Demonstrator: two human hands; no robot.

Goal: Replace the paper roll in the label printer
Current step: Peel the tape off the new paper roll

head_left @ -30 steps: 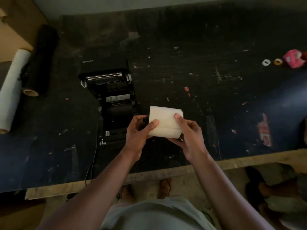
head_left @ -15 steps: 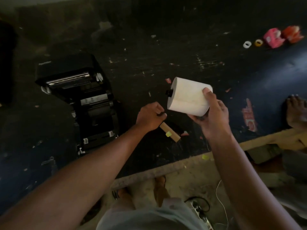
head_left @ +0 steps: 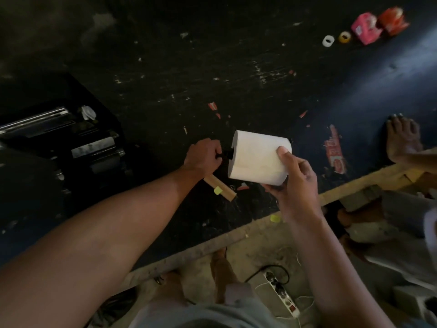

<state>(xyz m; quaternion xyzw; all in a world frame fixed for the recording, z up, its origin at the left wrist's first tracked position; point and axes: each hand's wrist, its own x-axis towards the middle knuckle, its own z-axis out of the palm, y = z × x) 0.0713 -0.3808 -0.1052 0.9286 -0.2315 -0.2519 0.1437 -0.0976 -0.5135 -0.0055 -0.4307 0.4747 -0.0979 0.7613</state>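
Near the table's (head_left: pixel 260 67) front edge, a white paper roll (head_left: pixel 256 159) is gripped by the right hand (head_left: pixel 293 185). A black spindle (head_left: pixel 225 155) at the roll's end is pinched by the closed left hand (head_left: pixel 203 155), above a cardboard core (head_left: pixel 220 188).

Tabletop (head_left: pixel 236 67): black, scuffed, flecked with paint chips and scraps of paper.
Front edge (head_left: pixel 354 188): bare pale wood strip running diagonally.
Floor (head_left: pixel 255 256): dusty grey-brown concrete below the edge.
On the floor: a white power strip (head_left: pixel 282 295) with thin cables.
Light: dim, with a soft bluish sheen at the upper right.
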